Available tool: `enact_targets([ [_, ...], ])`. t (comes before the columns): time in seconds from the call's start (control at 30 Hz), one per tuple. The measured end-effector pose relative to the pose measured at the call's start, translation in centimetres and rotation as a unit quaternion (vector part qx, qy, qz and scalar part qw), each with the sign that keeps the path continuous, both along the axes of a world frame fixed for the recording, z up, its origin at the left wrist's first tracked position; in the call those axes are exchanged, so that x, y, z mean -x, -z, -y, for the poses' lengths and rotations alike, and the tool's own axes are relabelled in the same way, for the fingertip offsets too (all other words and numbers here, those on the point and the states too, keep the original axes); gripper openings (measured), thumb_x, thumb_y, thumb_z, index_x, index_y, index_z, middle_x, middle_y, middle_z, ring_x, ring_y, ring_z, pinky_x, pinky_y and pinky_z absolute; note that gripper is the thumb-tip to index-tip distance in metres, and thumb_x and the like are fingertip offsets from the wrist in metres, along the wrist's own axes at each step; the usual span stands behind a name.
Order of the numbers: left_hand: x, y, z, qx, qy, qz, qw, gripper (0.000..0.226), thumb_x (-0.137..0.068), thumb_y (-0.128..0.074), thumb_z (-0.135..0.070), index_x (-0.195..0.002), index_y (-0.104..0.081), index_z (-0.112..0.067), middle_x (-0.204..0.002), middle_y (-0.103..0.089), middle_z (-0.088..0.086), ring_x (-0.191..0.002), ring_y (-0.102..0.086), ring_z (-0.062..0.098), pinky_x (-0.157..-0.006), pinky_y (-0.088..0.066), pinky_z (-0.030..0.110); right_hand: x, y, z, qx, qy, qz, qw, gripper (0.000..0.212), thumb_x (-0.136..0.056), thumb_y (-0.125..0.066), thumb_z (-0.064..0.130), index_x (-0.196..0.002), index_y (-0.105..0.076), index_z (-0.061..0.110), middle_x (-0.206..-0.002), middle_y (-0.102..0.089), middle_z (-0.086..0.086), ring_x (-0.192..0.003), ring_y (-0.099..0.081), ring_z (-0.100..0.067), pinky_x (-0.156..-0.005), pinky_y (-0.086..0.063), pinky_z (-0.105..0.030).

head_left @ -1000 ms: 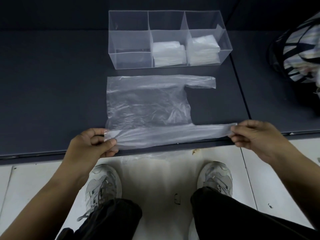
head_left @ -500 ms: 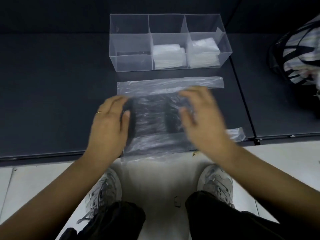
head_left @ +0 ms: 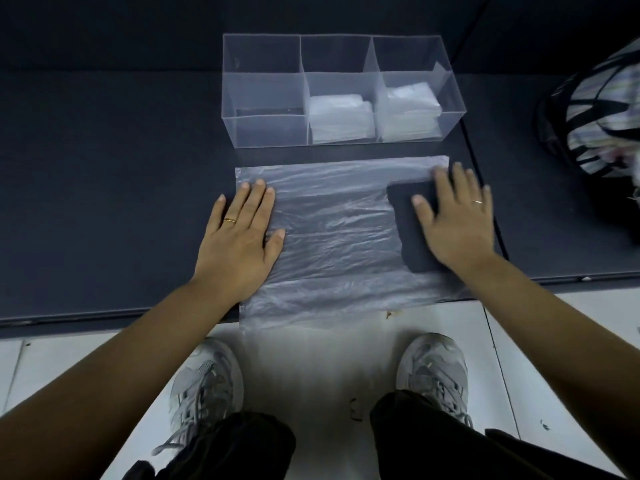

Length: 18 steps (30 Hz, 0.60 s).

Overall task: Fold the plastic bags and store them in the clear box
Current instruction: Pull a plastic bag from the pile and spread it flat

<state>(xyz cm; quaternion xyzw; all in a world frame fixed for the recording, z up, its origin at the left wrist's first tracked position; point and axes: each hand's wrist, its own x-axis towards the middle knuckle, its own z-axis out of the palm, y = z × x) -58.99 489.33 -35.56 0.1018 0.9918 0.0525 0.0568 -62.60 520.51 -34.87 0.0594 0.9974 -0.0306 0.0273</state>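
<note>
A thin clear plastic bag [head_left: 332, 233] lies flat on the dark table [head_left: 104, 188], handles pointing right, its near edge hanging over the table's front. My left hand [head_left: 239, 237] lies flat, fingers straight, on the bag's left edge. My right hand [head_left: 457, 220] lies flat between the two handles, fingertips touching the far handle. Behind the bag stands the clear box [head_left: 266, 129] with three compartments. Folded white bags [head_left: 341, 119] fill the middle one, more folded bags [head_left: 408, 109] fill the right one, and the left compartment holds nothing.
A striped bag [head_left: 599, 109] sits at the table's right edge. A seam [head_left: 485, 188] in the table runs just right of my right hand. Below the table's front edge are white floor tiles [head_left: 554, 327] and my two grey shoes [head_left: 207, 379].
Both hands let go of the near handle strip they were pinching. They moved over the bag and then spread apart, flat, to its left and right sides. The bag now lies smoother.
</note>
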Motion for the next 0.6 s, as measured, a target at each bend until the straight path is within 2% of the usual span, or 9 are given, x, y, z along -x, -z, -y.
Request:
enact_targets([
  [0.07, -0.3, -0.8, -0.1, -0.019, 0.003, -0.009, 1.000, 0.070, -0.095, -0.002, -0.053, -0.153, -0.004, -0.014, -0.161, 0.003, 0.001, -0.148, 0.007, 0.016, -0.119, 0.011, 0.037, -0.9, -0.9, -0.7, -0.009, 0.027, -0.028, 0.999, 0.065, -0.100, -0.029, 0.046, -0.152, -0.017, 0.008, -0.159, -0.013, -0.016, -0.147, -0.009, -0.030, -0.119, -0.004, -0.048],
  [0.13, -1.4, -1.7, -0.2, -0.062, 0.037, -0.058, 0.996, 0.062, -0.102, -0.016, -0.047, -0.151, -0.020, -0.008, -0.160, -0.012, 0.007, -0.148, -0.006, 0.021, -0.120, 0.003, 0.040, -2.3, -2.1, 1.2, 0.023, -0.009, -0.071, 0.997, 0.062, -0.101, -0.031, 0.040, -0.151, -0.021, 0.004, -0.158, -0.017, -0.018, -0.147, -0.012, -0.032, -0.119, -0.006, -0.046],
  [0.23, -5.3, -1.9, -0.4, -0.101, 0.131, -0.075, 0.983, 0.063, -0.099, -0.028, -0.045, -0.145, -0.036, -0.003, -0.154, -0.028, 0.013, -0.145, -0.021, 0.025, -0.118, -0.013, 0.043, -6.7, -2.9, 7.9, 0.166, -0.168, -0.061, 0.970, 0.058, -0.099, -0.032, 0.036, -0.149, -0.028, 0.006, -0.157, -0.022, -0.014, -0.147, -0.015, -0.027, -0.120, -0.010, -0.040],
  [0.27, -6.8, -1.7, -0.4, -0.083, 0.161, -0.059, 0.982, 0.069, -0.098, -0.028, -0.051, -0.145, -0.036, -0.002, -0.154, -0.029, 0.014, -0.144, -0.023, 0.027, -0.117, -0.015, 0.043, -8.3, -2.7, 10.0, 0.198, -0.234, -0.035, 0.951, 0.057, -0.100, -0.032, 0.035, -0.149, -0.028, 0.007, -0.158, -0.022, -0.012, -0.147, -0.015, -0.024, -0.120, -0.010, -0.038],
  [0.33, -8.7, -1.0, -0.1, -0.015, 0.203, -0.026, 0.979, 0.079, -0.093, -0.030, -0.061, -0.144, -0.035, 0.000, -0.152, -0.031, 0.018, -0.142, -0.028, 0.031, -0.115, -0.019, 0.044, -10.1, -1.8, 12.6, 0.194, -0.317, 0.012, 0.928, 0.057, -0.101, -0.031, 0.037, -0.150, -0.025, 0.008, -0.159, -0.018, -0.009, -0.148, -0.011, -0.020, -0.121, -0.008, -0.037],
  [0.4, -9.3, -0.7, 0.1, 0.043, 0.213, -0.025, 0.976, 0.073, -0.092, -0.036, -0.051, -0.143, -0.034, 0.001, -0.150, -0.033, 0.019, -0.139, -0.033, 0.033, -0.114, -0.021, 0.044, -9.7, -0.9, 12.3, 0.127, -0.311, 0.047, 0.941, 0.061, -0.101, -0.027, 0.044, -0.152, -0.015, 0.012, -0.161, -0.009, -0.006, -0.149, -0.002, -0.017, -0.121, -0.002, -0.037],
  [0.47, -9.4, -0.5, 0.1, 0.062, 0.208, -0.055, 0.975, 0.060, -0.092, -0.037, -0.028, -0.144, -0.031, 0.001, -0.151, -0.031, 0.020, -0.140, -0.031, 0.033, -0.115, -0.021, 0.045, -8.5, -0.3, 9.9, 0.050, -0.272, 0.049, 0.960, 0.066, -0.099, -0.018, 0.052, -0.153, -0.005, 0.017, -0.161, 0.001, -0.003, -0.148, 0.006, -0.016, -0.120, 0.005, -0.036],
  [0.53, -9.6, 0.1, 0.1, 0.048, 0.207, -0.086, 0.973, 0.060, -0.087, -0.030, -0.004, -0.146, -0.029, 0.002, -0.153, -0.027, 0.019, -0.142, -0.027, 0.033, -0.117, -0.021, 0.046, -7.9, -0.2, 6.2, 0.016, -0.219, 0.041, 0.975, 0.069, -0.097, -0.013, 0.057, -0.153, -0.003, 0.019, -0.160, 0.002, 0.000, -0.147, 0.005, -0.015, -0.120, 0.005, -0.036],
  [0.6, -9.7, 0.5, 0.3, 0.037, 0.203, -0.102, 0.973, 0.066, -0.080, -0.024, 0.006, -0.146, -0.026, 0.001, -0.154, -0.026, 0.019, -0.142, -0.026, 0.033, -0.115, -0.021, 0.045, -8.1, -0.2, 1.9, 0.012, -0.156, 0.025, 0.987, 0.070, -0.095, -0.011, 0.056, -0.152, -0.010, 0.016, -0.160, -0.006, -0.003, -0.148, -0.003, -0.018, -0.120, -0.002, -0.039],
])
